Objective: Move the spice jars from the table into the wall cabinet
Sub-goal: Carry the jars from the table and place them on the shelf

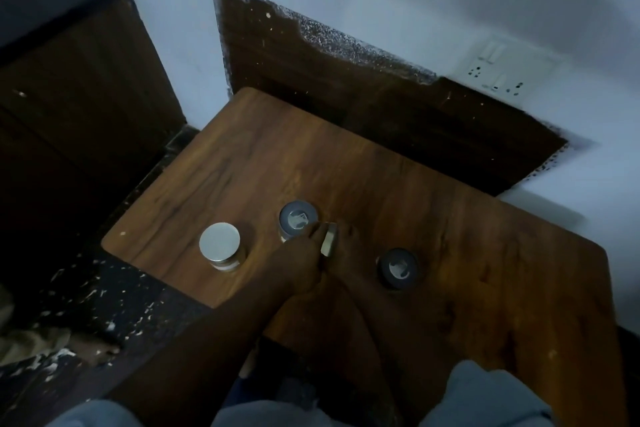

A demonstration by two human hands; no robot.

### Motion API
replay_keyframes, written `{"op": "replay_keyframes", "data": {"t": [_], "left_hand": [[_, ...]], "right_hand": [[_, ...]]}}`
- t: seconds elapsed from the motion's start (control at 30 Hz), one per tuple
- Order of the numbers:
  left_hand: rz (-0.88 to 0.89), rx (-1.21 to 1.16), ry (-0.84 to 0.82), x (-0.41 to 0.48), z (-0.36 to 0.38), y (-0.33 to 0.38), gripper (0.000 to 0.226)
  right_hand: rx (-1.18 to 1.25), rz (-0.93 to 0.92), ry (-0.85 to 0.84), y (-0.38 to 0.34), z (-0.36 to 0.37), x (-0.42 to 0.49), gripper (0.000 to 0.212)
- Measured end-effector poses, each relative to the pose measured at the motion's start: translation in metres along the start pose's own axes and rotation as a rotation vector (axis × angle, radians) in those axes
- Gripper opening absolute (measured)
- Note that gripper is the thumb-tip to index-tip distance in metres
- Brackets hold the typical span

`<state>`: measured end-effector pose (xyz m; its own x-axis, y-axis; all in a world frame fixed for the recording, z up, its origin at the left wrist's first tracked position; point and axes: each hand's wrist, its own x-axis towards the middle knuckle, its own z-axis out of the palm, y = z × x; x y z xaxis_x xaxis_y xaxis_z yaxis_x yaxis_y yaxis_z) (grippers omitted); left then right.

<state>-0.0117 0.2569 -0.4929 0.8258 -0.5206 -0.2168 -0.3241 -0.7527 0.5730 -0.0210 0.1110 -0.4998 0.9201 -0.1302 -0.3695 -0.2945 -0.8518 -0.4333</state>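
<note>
Where the two hands meet above the table (485, 253), a tilted jar (329, 243) with a silver lid is held. It is gripped by the curled fingers of the left hand (299, 262); the right hand (348, 253) is laid against its other side, but in the dim light it cannot be told if this hand is closed. Just beyond, a far dark-lidded jar (298, 220) is seen upright, a second dark-lidded jar (398, 269) to the right, a silver-lidded jar (219, 246) to the left. A dark wooden cabinet (76, 87) is seen at far left
</note>
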Motion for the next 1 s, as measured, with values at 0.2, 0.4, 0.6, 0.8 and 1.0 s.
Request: {"op": "replay_keyframes", "data": {"t": [0.2,0.4,0.6,0.8,1.0], "left_hand": [[0.055,-0.089,0.021,-0.001,-0.034,0.014,0.083],[0.17,-0.083,-0.041,0.021,-0.09,0.04,0.069],[0.344,-0.146,-0.079,0.046,-0.185,0.114,0.076],[0.375,-0.393,0.463,0.061,-0.238,0.218,0.075],[0.46,-0.268,0.817,0.071,-0.291,0.303,0.082]], "right_hand": [[0.103,0.004,0.079,-0.001,-0.027,-0.015,0.081],[0.387,-0.119,0.112,0.0,-0.12,-0.041,0.097],[0.744,-0.417,0.219,-0.01,-0.243,-0.066,0.089],[0.953,-0.434,0.702,-0.039,-0.318,-0.078,0.065],[0.846,-0.484,0.897,-0.067,-0.4,-0.083,0.063]]}}
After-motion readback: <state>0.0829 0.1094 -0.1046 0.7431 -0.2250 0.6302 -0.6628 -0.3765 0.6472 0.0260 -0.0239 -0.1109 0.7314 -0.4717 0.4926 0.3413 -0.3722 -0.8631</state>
